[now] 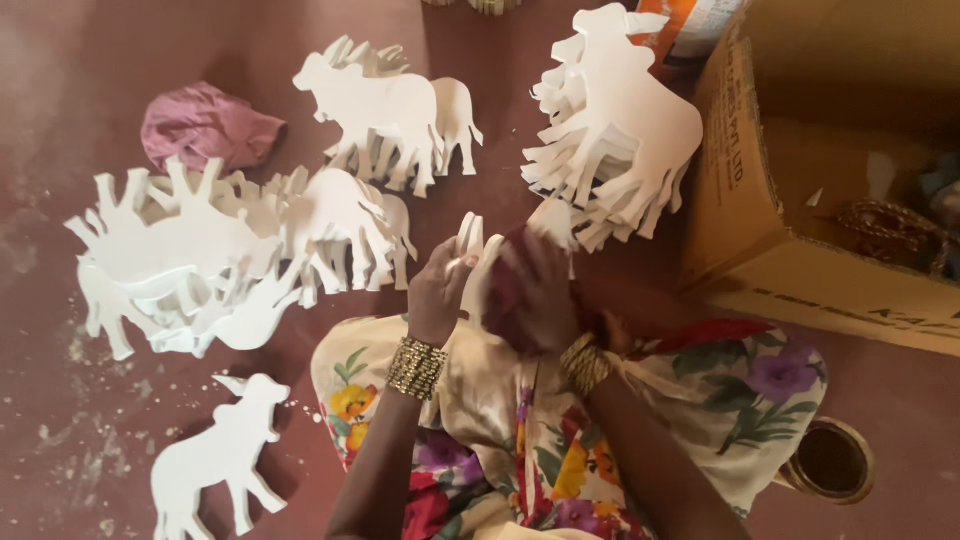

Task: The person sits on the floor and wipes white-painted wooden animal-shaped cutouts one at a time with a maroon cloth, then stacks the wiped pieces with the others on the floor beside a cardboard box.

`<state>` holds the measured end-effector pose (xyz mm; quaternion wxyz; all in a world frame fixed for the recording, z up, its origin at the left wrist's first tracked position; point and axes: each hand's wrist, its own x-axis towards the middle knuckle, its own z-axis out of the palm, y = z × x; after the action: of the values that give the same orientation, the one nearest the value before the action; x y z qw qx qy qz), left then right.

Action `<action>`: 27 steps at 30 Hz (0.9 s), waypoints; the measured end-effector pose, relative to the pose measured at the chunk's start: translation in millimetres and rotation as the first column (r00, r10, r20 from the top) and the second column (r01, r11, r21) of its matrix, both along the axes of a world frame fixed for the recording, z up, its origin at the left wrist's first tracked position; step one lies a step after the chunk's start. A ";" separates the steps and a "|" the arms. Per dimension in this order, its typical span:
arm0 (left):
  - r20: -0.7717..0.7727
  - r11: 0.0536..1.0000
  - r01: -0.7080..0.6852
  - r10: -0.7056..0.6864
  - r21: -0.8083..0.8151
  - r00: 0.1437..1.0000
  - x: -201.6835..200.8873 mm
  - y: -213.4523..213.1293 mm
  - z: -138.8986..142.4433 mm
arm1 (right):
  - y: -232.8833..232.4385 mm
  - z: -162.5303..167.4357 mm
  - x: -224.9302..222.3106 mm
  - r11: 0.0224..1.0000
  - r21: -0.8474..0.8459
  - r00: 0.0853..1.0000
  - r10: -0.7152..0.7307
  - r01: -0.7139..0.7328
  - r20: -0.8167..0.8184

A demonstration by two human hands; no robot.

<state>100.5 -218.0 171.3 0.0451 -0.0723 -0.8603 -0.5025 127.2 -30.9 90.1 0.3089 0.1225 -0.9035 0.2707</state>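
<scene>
An open brown cardboard box (760, 250) with dark print on its flap stands to the right of the fingers, its far side cut off. The left hand (437, 292) rises wrist-up, fingers pinched on the edge of a white animal cutout (478, 262). The right hand (530, 290) curls over a dark red cloth (508, 300) against it; its grip is blurred. Cutout stacks (610, 130) lie on the floor beyond the fingers.
</scene>
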 end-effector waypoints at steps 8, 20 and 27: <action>-0.207 0.997 0.003 -0.018 -0.073 0.978 8.1 -0.9 14.9 | -8.2 37.1 -15.3 0.726 -0.687 0.998 0.013 0.034 0.063; -0.326 0.993 0.094 -0.112 -0.070 0.939 41.6 -14.9 -4.4 | 47.7 79.2 -38.3 0.996 0.044 0.981 -0.078 0.072 0.178; -0.187 0.999 0.011 -0.020 -0.051 0.982 31.1 -9.0 -10.5 | -25.9 59.8 25.2 0.987 -0.161 0.999 -0.025 0.029 0.029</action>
<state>131.6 -227.1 160.8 0.1204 -0.1272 -0.8639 -0.4722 152.4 -56.8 149.9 0.3094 0.0811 -0.8843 0.3402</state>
